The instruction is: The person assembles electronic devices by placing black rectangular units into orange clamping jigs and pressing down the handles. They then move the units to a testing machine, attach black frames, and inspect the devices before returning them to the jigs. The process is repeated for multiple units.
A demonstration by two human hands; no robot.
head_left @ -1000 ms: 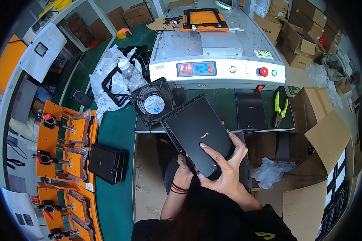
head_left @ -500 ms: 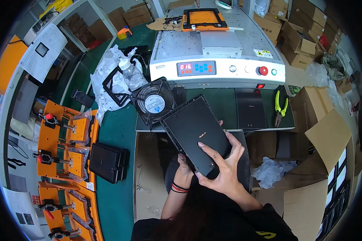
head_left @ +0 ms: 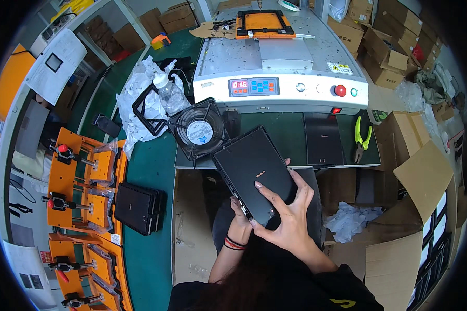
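Note:
A black rectangular tablet-like panel (head_left: pixel 249 166) with a raised rim tilts between my two hands, above my lap and over the table's front edge. My left hand (head_left: pixel 239 213) grips its lower left edge, with most of the fingers hidden beneath it. My right hand (head_left: pixel 289 207) holds the lower right side, thumb at the bottom corner and a finger lying on the flat face. Just beyond the panel's upper left stands a black cooling fan (head_left: pixel 198 129). A second flat black panel (head_left: pixel 324 139) lies on the green table to the right.
Green-handled cutters (head_left: pixel 362 140) lie at the table's right end. A white machine (head_left: pixel 218 93) with a control panel stands behind. To the left are orange clamp fixtures (head_left: pixel 62 181) and stacked black panels (head_left: pixel 139 208). An open cardboard box (head_left: pixel 394 269) sits at the right.
The panel and both hands have shifted slightly, the panel's upper end moving a little right and down. My grip looks the same.

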